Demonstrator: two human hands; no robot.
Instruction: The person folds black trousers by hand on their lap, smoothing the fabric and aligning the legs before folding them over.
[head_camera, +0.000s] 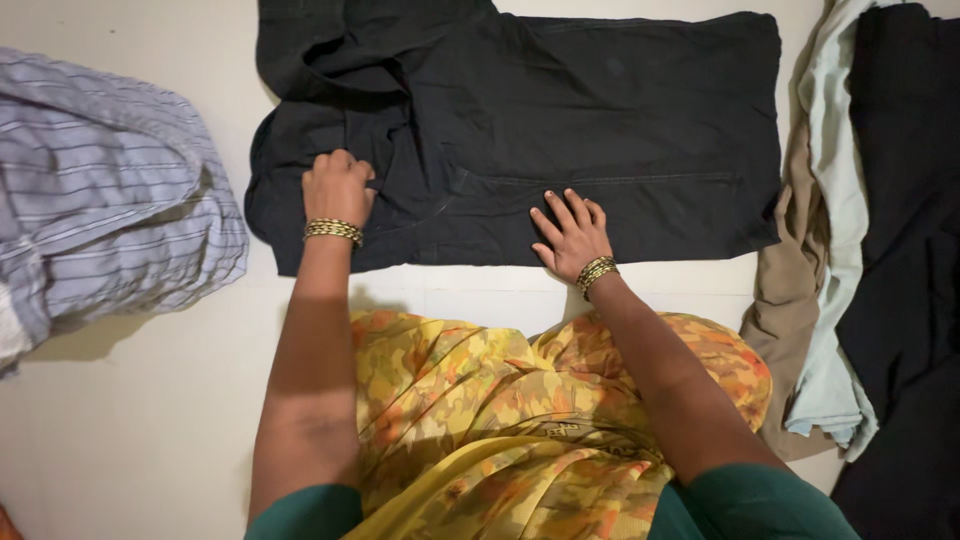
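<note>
A black garment (560, 120), partly folded, lies spread on the pale floor in front of me. My left hand (337, 186) is closed on a fold of the black cloth near its left side. My right hand (570, 236) rests flat on the garment's lower edge, fingers spread. Both wrists carry gold bangles. My yellow patterned clothing fills the lower middle of the view.
A blue-and-white striped garment (100, 200) is bunched at the left. At the right lies a heap with tan cloth (790, 290), pale green cloth (835, 200) and black cloth (905, 250). Pale floor (130, 420) shows at lower left.
</note>
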